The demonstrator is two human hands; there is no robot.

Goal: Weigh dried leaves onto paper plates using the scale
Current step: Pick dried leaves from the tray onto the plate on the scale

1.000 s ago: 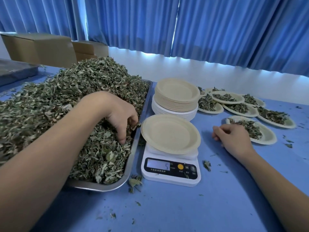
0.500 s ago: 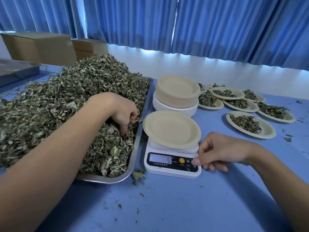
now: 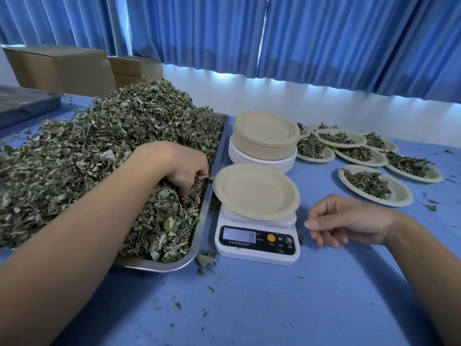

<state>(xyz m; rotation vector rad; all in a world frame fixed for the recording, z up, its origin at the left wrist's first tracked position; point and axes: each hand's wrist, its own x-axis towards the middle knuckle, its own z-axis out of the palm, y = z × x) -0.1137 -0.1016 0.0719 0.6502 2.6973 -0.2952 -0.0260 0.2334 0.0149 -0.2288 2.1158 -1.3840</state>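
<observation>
Nearest me, above the blue worktop (image 3: 249, 308), my right grip (image 3: 349, 221) hovers loosely curled, holding nothing, just right of the white scale (image 3: 257, 243), whose display reads zero. An empty paper plate (image 3: 257, 191) sits on the scale. To its left, my left grip (image 3: 184, 168) is sunk in the dried leaves (image 3: 99, 151) heaped in a steel tray (image 3: 203, 216), fingers curled round a clump. The plate lies directly to that grip's right, just across the tray rim, so I judge the left grip better placed. Beyond stand a plate stack (image 3: 265, 136) and filled plates (image 3: 366, 183).
</observation>
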